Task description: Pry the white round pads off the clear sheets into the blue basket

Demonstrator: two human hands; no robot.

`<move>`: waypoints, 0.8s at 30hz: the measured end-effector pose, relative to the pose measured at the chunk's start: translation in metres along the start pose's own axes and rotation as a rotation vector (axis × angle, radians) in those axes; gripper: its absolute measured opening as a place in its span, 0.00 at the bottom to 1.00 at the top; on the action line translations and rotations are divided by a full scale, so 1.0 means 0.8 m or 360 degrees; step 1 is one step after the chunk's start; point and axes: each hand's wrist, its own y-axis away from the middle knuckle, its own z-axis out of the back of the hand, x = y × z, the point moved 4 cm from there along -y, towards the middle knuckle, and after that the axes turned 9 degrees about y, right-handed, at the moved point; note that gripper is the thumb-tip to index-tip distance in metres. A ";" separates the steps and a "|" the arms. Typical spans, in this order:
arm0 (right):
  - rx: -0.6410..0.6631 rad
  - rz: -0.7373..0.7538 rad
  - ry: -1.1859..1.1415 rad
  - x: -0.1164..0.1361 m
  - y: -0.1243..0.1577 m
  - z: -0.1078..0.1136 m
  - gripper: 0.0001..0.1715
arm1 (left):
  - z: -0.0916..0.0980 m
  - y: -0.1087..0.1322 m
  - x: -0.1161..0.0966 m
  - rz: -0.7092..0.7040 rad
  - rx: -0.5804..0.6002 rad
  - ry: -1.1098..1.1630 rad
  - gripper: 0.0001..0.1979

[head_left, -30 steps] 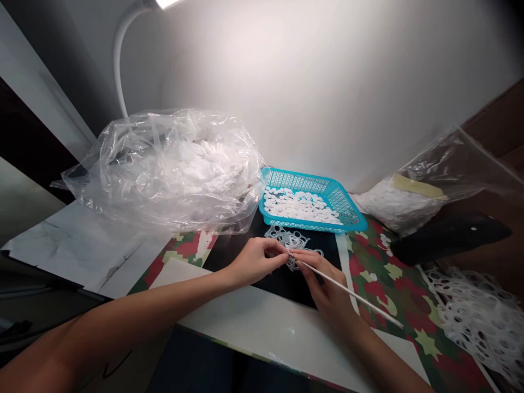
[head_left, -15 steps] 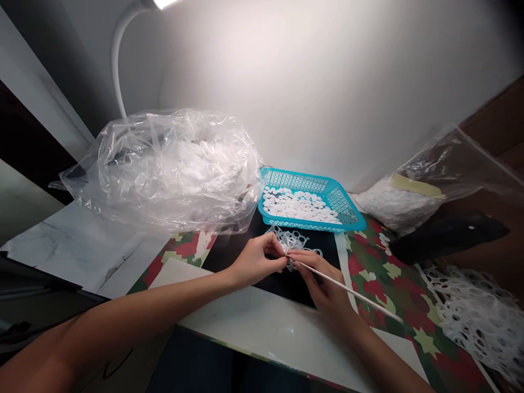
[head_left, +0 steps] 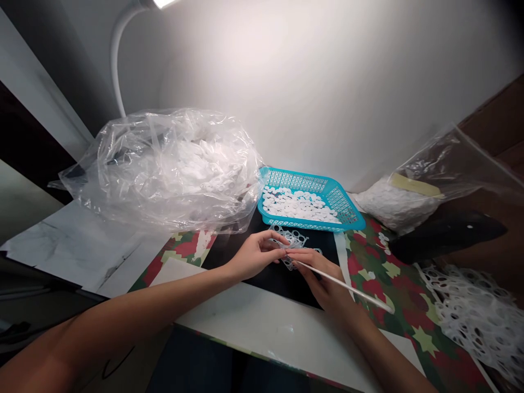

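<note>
My right hand (head_left: 321,275) is closed on a thin white stick (head_left: 347,287), which slants down to the right. Thumb and index finger of my left hand (head_left: 256,255) come together at the stick's upper tip, touching my right fingertips; anything between them is too small to make out. Just behind the fingers, translucent ring-shaped pieces (head_left: 301,240) lie on a black mat (head_left: 262,281). Beyond them a blue basket (head_left: 352,222) holds many small white round pieces (head_left: 301,207).
A large clear bag (head_left: 164,169) of white pieces stands at the left. To the right are another bag of white pieces (head_left: 401,204), a black object (head_left: 450,234) and a heap of translucent rings (head_left: 478,316). A lamp neck (head_left: 117,60) rises at the back left.
My left index finger has lifted and spread a little from the thumb. The stick's far end has shifted slightly left and up.
</note>
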 end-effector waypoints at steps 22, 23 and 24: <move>0.0019 -0.0007 -0.0069 -0.008 -0.001 -0.002 0.13 | 0.003 -0.003 0.007 0.0110 -0.0003 0.0009 0.13; 0.0024 0.0001 -0.0084 -0.009 -0.002 -0.002 0.13 | 0.004 -0.004 0.008 0.0113 0.0012 0.0012 0.14; 0.0030 0.0012 -0.0098 -0.009 -0.002 -0.002 0.14 | 0.004 -0.004 0.009 0.0112 0.0031 0.0016 0.14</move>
